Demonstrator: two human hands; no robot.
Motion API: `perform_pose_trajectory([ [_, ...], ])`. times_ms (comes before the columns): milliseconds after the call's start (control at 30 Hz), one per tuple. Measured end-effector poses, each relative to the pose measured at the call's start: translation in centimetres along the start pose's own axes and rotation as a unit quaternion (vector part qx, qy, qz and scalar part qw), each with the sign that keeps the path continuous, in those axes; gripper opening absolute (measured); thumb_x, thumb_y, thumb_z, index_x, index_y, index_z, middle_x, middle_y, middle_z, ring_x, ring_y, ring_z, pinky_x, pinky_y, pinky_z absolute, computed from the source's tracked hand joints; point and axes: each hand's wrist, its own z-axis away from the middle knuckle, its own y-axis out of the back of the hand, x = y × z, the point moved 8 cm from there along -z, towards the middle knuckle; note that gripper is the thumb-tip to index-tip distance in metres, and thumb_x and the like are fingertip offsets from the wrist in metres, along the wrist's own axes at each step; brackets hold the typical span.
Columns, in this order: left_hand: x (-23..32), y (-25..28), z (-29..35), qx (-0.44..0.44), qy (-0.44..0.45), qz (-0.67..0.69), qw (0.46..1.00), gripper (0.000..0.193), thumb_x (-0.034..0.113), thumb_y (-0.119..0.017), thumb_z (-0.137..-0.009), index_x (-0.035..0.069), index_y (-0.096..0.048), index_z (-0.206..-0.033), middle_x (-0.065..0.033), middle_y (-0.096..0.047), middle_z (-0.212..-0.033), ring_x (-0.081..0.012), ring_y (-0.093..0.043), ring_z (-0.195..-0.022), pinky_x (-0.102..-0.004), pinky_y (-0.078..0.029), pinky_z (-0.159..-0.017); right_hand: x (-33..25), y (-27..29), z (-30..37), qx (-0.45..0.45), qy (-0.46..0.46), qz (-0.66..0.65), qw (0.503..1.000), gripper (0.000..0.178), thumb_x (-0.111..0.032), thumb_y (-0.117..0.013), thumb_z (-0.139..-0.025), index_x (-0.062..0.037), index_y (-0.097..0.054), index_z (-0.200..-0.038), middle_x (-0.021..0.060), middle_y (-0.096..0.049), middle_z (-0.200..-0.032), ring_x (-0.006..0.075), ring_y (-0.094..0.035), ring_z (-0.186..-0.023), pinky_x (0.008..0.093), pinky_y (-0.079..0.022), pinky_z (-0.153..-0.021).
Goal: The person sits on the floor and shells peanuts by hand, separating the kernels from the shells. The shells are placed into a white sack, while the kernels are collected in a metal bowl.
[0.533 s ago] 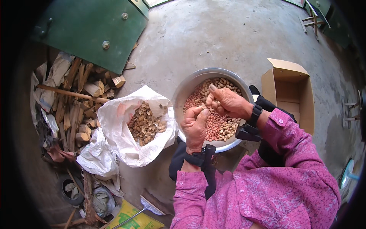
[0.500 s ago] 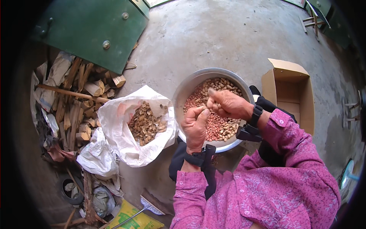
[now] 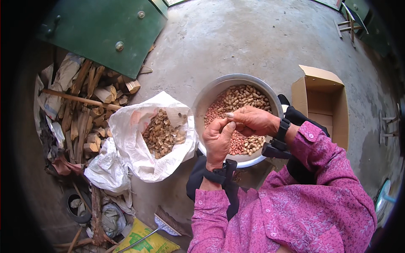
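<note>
A wide metal basin [image 3: 203,99] holds unshelled peanuts [image 3: 247,96] at its far side and near right, with reddish shelled kernels [image 3: 215,110] at the left and lower middle. Over it, my left hand [image 3: 218,141] and my right hand [image 3: 254,119] meet at the fingertips. Both are closed in a pinch on a peanut, mostly hidden by the fingers. My right fingers cover part of the nuts below. Left of the basin stands an open white woven sack [image 3: 158,170] with brown, broken peanut shells [image 3: 162,134] in it.
An open cardboard box [image 3: 298,99] stands right of the basin. Split firewood [image 3: 80,122] is piled at the left under a green metal panel [image 3: 101,33]. A yellow bag [image 3: 145,240] and a white-headed tool [image 3: 166,225] lie at the lower left.
My right hand has come down and left, from slightly raised above my left fingers to touching them at the fingertips. My left hand has barely moved.
</note>
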Motion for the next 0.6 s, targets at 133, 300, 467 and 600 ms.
perform_pose_trajectory([
  [133,-0.1,0.5,0.2,0.020,0.004,0.014,1.000,0.012,0.010,-0.064,-0.083,0.000,-0.063,-0.090,0.0040,-0.053,-0.063,-0.0010,-0.040,-0.052,-0.0155,-0.028,-0.046,-0.8,-0.6,0.2,0.035,0.043,0.036,0.998,0.036,-0.029,-0.044,-0.093,-0.0039,-0.054,-0.069,-0.0048,-0.041,-0.057,0.0050,-0.034,-0.047,0.0227,-0.026,-0.041],
  [300,-0.7,0.8,0.3,0.056,0.026,0.066,0.996,0.013,0.011,-0.064,-0.083,0.000,-0.063,-0.090,0.0019,-0.053,-0.061,-0.0031,-0.041,-0.049,-0.0167,-0.030,-0.045,-0.8,-0.9,-0.1,0.044,0.082,0.000,0.996,0.032,-0.035,-0.051,-0.091,-0.0075,-0.053,-0.075,-0.0043,-0.036,-0.054,0.0058,-0.030,-0.041,0.0209,-0.022,-0.037],
  [467,-0.8,0.3,-0.1,0.042,0.045,0.090,0.994,0.019,0.009,-0.062,-0.084,-0.001,-0.063,-0.100,-0.0004,-0.055,-0.064,-0.0053,-0.044,-0.053,-0.0174,-0.036,-0.048,-1.7,-0.7,0.3,0.048,0.083,-0.019,0.995,0.036,-0.035,-0.046,-0.093,-0.0040,-0.059,-0.080,-0.0039,-0.044,-0.058,0.0047,-0.036,-0.048,0.0204,-0.027,-0.042],
  [600,-1.2,0.1,-0.1,0.026,0.057,0.126,0.990,0.020,0.007,-0.058,-0.086,-0.002,-0.061,-0.104,-0.0024,-0.058,-0.069,-0.0072,-0.048,-0.056,-0.0184,-0.040,-0.051,-1.6,0.3,0.4,0.061,0.079,0.016,0.995,0.038,-0.034,-0.043,-0.094,-0.0017,-0.062,-0.087,-0.0026,-0.051,-0.064,0.0050,-0.040,-0.054,0.0201,-0.032,-0.046],
])
